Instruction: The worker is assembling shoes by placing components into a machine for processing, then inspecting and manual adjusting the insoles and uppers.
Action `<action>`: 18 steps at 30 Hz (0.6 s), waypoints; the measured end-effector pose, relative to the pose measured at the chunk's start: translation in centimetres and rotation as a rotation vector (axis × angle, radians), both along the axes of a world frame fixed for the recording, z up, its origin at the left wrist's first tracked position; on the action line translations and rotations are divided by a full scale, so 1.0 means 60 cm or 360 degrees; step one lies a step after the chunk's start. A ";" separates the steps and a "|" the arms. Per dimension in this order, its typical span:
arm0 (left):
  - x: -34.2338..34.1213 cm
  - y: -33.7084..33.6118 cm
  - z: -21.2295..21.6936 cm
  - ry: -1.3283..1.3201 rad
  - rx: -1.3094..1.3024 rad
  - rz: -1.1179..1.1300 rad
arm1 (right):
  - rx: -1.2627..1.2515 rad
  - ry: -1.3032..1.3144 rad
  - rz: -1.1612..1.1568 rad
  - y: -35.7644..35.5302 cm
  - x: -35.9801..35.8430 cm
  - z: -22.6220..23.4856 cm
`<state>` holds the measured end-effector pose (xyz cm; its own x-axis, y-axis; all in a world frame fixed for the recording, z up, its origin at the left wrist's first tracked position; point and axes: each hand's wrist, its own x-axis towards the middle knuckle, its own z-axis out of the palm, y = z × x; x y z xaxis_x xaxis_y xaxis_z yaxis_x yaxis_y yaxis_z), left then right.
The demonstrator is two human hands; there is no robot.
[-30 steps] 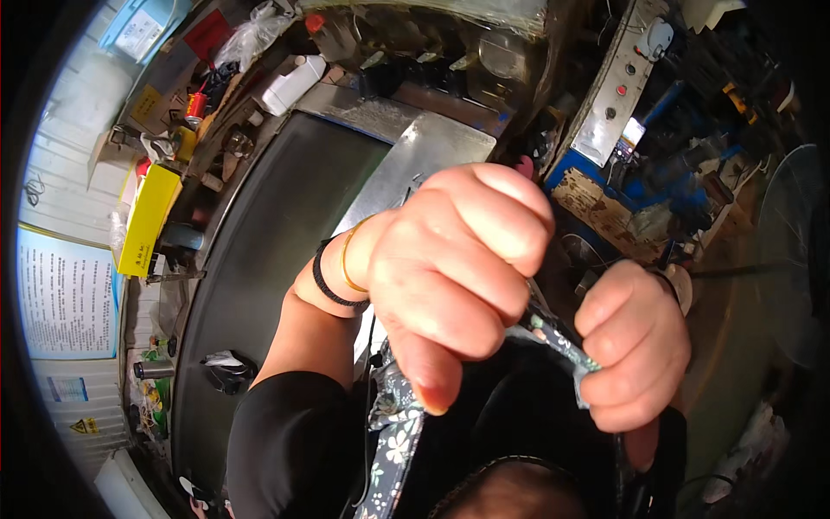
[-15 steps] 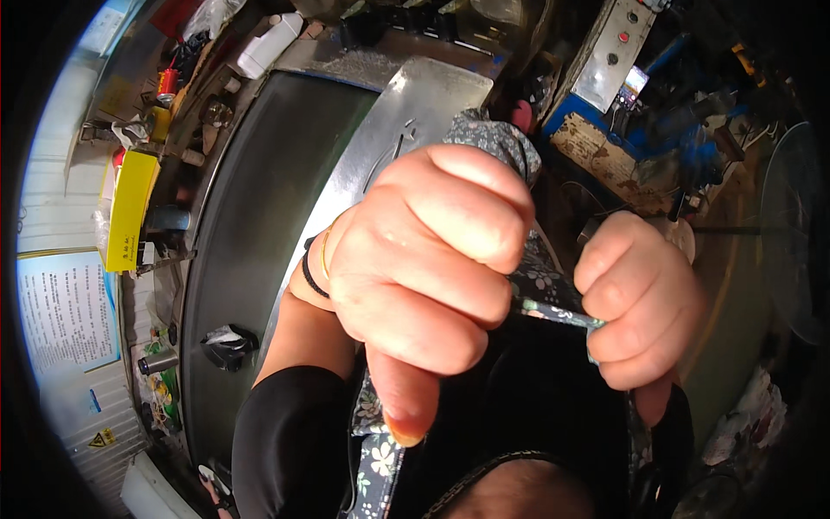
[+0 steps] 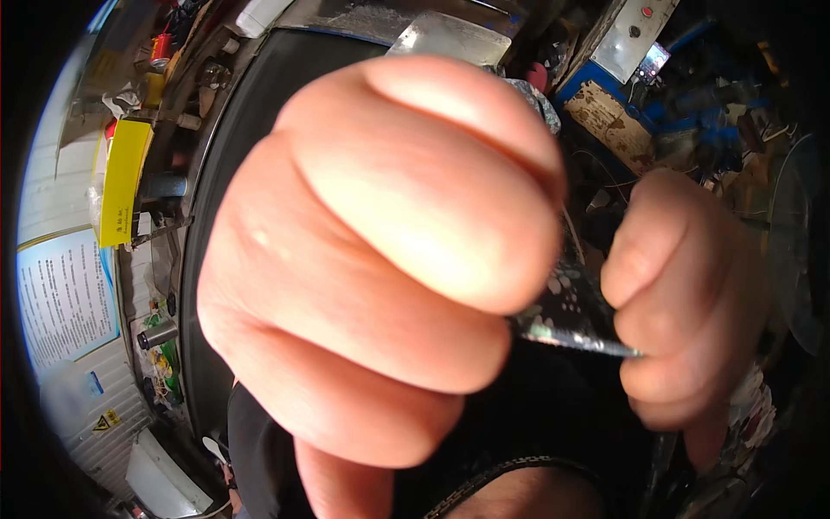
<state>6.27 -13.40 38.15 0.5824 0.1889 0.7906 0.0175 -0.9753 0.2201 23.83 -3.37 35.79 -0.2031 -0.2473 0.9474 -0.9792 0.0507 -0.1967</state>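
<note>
My left hand (image 3: 380, 277) fills the middle of the view, very near the camera, its fingers curled into a closed grip. To its right, my right hand (image 3: 679, 303) is also closed, slightly smeared by motion. A dark apron (image 3: 566, 298) with a small flower print hangs between them. Its bound edge runs taut from one fist to the other. The cloth inside each fist is hidden by the fingers. More of the flowered cloth shows beyond my left knuckles, and the rest is covered by my hand.
At the left runs a long black belt-like surface (image 3: 238, 130), with a shiny metal plate (image 3: 450, 39) at its far end. A yellow box (image 3: 127, 186) stands by the left wall. A machine's control panel (image 3: 627, 43) with buttons is at the far right.
Both fists have come closer to the camera and look larger. They have moved a little apart, with the apron's edge still stretched between them. The view has shifted slightly.
</note>
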 end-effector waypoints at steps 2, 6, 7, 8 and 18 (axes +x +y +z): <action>0.020 0.016 0.020 -0.0087 -0.0091 -0.0299 | 0.0279 -0.0305 0.0268 0.008 0.014 0.054; 0.030 -0.032 -0.020 -0.0383 -0.0733 -0.0683 | -0.0022 -0.0609 0.0484 -0.037 0.032 0.022; 0.024 -0.054 -0.045 -0.0433 -0.0873 -0.0730 | -0.0132 -0.0699 0.0527 -0.050 0.033 0.002; 0.021 -0.068 -0.070 -0.0479 -0.1003 -0.0793 | -0.0229 -0.0795 0.0547 -0.056 0.042 -0.019; -0.009 -0.286 -0.281 -0.0755 -0.2351 0.0097 | -0.0283 -0.2019 0.0094 -0.065 0.152 -0.246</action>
